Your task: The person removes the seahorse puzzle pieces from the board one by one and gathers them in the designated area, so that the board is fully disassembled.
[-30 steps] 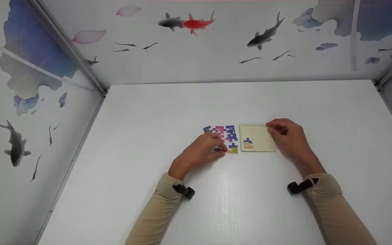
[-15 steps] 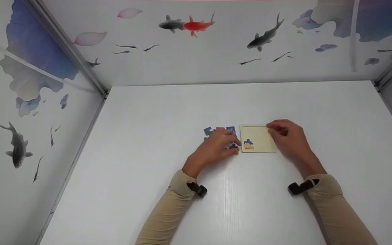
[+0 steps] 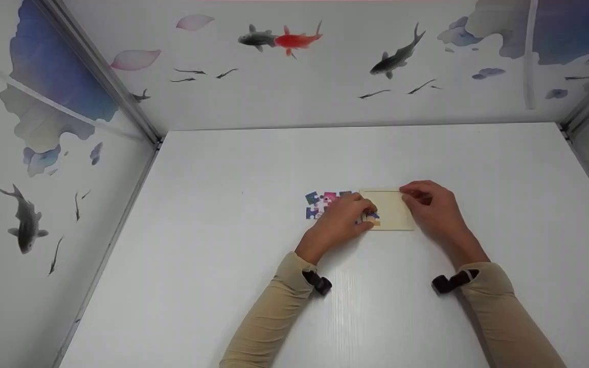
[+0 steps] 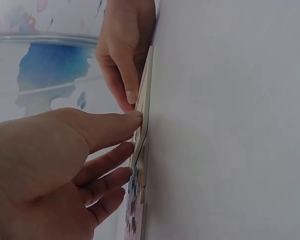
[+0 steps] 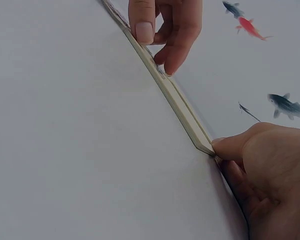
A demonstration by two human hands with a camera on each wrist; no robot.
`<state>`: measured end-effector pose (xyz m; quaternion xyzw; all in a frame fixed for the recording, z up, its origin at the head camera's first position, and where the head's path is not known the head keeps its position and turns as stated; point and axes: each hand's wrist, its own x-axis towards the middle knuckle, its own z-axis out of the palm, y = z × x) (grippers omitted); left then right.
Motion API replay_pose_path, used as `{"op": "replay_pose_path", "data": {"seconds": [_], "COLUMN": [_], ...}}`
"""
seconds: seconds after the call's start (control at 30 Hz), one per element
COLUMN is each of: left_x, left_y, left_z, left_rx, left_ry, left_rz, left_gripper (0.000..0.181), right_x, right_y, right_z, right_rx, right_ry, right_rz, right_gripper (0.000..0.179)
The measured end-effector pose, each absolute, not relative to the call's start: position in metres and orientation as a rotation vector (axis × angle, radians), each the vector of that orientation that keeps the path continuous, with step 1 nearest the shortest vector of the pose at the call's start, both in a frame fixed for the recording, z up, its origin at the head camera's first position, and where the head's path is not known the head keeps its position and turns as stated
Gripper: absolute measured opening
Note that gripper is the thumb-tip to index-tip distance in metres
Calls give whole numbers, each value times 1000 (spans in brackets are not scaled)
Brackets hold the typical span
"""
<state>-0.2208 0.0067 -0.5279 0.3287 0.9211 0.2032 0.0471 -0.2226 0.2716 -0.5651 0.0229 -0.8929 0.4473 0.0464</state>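
Note:
A shallow square wooden puzzle tray (image 3: 394,210) lies on the white table. One blue and orange jigsaw piece (image 3: 374,220) sits in its lower left corner. My left hand (image 3: 343,217) reaches over the tray's left edge, thumb and forefinger on either side of that piece. In the left wrist view its thumb (image 4: 115,127) touches the tray's near edge, the other fingers fairly straight and apart. With thumb and fingers, my right hand (image 3: 432,207) pinches the tray's upper right corner, the thumb (image 5: 227,146) on top of the rim. Part of the tray is hidden under the left hand.
Several loose jigsaw pieces (image 3: 313,198) in blue, pink and purple lie left of the tray, partly covered by the left hand. White panels printed with fish (image 3: 297,38) border the table (image 3: 223,214) at the back and left.
My left hand has moved right, from the loose pieces to the tray's lower left corner, uncovering pieces behind it. The right hand has stayed at the tray's corner.

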Motion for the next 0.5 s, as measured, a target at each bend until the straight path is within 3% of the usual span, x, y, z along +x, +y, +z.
{"op": "replay_pose_path", "data": {"seconds": [0.5], "left_x": [-216], "left_y": [5], "left_z": [-530], "left_rx": [950], "left_ry": [2747], "left_rz": [738], "left_gripper": [35], "right_x": [-221], "right_y": [272], "right_z": [-566], "right_rx": [7], "right_ry": [-2765], "right_rz": [1371], "right_gripper": [23]}}
